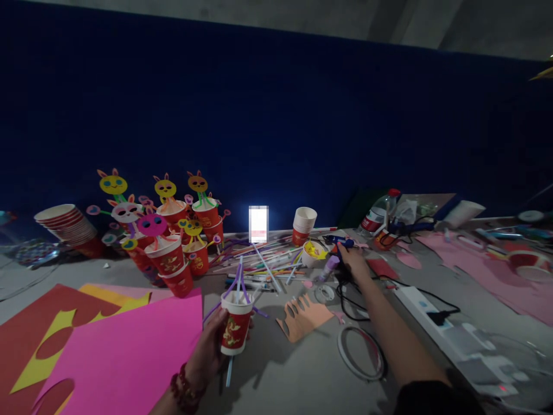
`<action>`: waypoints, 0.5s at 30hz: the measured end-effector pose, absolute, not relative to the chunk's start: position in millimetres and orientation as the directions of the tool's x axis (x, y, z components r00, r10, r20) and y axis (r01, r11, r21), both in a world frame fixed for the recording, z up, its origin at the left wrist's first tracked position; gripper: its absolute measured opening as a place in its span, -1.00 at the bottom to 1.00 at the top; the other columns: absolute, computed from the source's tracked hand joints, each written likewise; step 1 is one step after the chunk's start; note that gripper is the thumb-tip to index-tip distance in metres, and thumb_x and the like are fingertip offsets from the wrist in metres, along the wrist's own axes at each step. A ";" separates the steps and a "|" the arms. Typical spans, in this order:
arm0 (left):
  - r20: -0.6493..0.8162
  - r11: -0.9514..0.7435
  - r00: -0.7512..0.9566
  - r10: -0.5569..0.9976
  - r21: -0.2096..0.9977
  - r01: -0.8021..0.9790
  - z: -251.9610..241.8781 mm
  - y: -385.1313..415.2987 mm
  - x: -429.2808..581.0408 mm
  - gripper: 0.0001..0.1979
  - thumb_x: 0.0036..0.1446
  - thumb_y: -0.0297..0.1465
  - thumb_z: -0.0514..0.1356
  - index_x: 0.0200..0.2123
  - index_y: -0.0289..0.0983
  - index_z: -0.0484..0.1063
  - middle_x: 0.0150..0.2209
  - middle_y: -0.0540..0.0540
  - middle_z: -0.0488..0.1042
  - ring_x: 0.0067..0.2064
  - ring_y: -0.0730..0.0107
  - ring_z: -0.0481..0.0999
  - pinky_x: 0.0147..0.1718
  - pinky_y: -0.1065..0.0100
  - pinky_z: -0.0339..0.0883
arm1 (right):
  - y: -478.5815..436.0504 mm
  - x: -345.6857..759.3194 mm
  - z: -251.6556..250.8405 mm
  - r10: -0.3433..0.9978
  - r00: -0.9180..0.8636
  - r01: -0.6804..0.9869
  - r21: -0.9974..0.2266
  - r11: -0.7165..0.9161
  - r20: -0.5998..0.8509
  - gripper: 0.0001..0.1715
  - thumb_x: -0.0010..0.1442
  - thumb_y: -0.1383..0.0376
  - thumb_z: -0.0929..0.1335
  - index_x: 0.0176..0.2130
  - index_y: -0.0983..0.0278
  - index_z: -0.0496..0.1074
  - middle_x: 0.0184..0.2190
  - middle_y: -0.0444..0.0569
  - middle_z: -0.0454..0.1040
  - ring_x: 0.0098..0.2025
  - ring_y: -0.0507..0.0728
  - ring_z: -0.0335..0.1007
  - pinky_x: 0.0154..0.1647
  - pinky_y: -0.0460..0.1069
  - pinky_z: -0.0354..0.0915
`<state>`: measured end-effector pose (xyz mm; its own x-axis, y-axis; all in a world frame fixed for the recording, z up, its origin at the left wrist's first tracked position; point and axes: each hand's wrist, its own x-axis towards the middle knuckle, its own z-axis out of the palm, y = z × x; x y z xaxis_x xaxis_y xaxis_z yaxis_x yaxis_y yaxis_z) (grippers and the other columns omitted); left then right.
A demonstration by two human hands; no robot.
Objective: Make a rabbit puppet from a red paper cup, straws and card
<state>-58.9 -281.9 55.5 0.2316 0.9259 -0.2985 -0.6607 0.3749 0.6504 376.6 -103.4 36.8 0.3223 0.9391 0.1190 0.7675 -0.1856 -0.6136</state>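
My left hand (211, 343) is wrapped around a red paper cup (235, 331) with a white rim and a gold print, held above the table. Purple pipe cleaners (240, 282) rise from the cup and hang over its sides, and a pale straw (229, 372) pokes out below. My right hand (352, 260) reaches far forward, its fingers closed on a blue glue gun (344, 244) near the back; part of the grip is hidden. Beside it are a white cup (311, 260) with yellow paper pieces and a purple-capped glue stick (330, 267).
Finished cup figures (165, 253) stand at left, beside stacked cups (69, 227). Pink sheets (142, 346) lie front left. Pens and straws (263, 259) fill the middle. At right are a power strip (425, 311), black cables (345, 300), a tape ring (341, 346) and a bottle (375, 218).
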 end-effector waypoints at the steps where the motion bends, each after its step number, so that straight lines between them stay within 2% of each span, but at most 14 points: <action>1: -0.295 0.373 0.232 0.927 0.654 -0.659 55.0 -281.8 -59.2 -0.70 0.09 -0.26 0.30 -0.21 -0.38 0.54 -0.33 -0.24 0.64 -0.31 0.13 0.63 -0.35 0.28 0.48 | -106.1 377.0 38.1 0.936 0.343 0.792 -0.562 -0.241 0.083 -0.50 0.37 0.03 0.18 -0.08 0.32 0.49 -0.20 0.24 0.54 -0.12 0.32 0.51 -0.07 0.25 0.35; 3: -0.286 0.368 0.234 0.929 0.660 -0.655 54.3 -281.7 -59.3 -0.67 0.07 -0.23 0.31 -0.21 -0.39 0.54 -0.33 -0.25 0.64 -0.31 0.13 0.63 -0.36 0.29 0.48 | -111.8 377.5 40.8 0.927 0.374 0.827 -0.459 -0.324 0.020 -0.45 0.36 0.01 0.16 -0.03 0.32 0.48 -0.19 0.31 0.55 -0.08 0.39 0.50 -0.06 0.28 0.31; 6: -0.284 0.364 0.231 0.931 0.665 -0.652 54.6 -281.9 -58.7 -0.64 0.04 -0.20 0.33 -0.22 -0.38 0.54 -0.33 -0.24 0.63 -0.33 0.15 0.63 -0.39 0.31 0.48 | -117.7 378.2 45.1 0.925 0.378 0.869 -0.333 -0.366 -0.030 -0.43 0.36 0.03 0.14 0.05 0.33 0.45 -0.11 0.34 0.53 -0.01 0.39 0.47 -0.04 0.24 0.30; 9: -0.298 0.377 0.234 0.925 0.660 -0.650 55.4 -282.4 -57.6 -0.64 0.01 -0.20 0.34 -0.22 -0.37 0.54 -0.33 -0.22 0.64 -0.34 0.19 0.62 -0.39 0.32 0.49 | -120.8 378.4 47.8 0.916 0.397 0.882 -0.249 -0.400 -0.066 -0.37 0.39 0.05 0.08 -0.05 0.42 0.50 -0.12 0.39 0.52 -0.03 0.39 0.48 -0.07 0.20 0.33; 11: -0.303 0.385 0.241 0.922 0.654 -0.651 55.7 -282.6 -57.0 -0.63 0.00 -0.19 0.35 -0.22 -0.37 0.54 -0.32 -0.22 0.64 -0.35 0.19 0.62 -0.38 0.31 0.50 | -124.2 378.0 47.7 0.928 0.367 0.901 -0.221 -0.373 -0.068 -0.40 0.41 0.07 0.09 -0.11 0.40 0.51 -0.11 0.33 0.53 -0.04 0.32 0.48 -0.06 0.16 0.33; 15: -0.306 0.396 0.254 0.918 0.650 -0.648 55.9 -283.1 -56.9 -0.62 -0.03 -0.19 0.37 -0.24 -0.37 0.54 -0.33 -0.21 0.64 -0.34 0.19 0.63 -0.37 0.30 0.51 | -136.7 377.1 44.4 0.968 0.248 0.948 -0.197 -0.251 -0.040 -0.56 0.36 0.04 0.23 -0.15 0.32 0.48 -0.17 0.04 0.55 -0.12 0.15 0.49 -0.03 0.11 0.34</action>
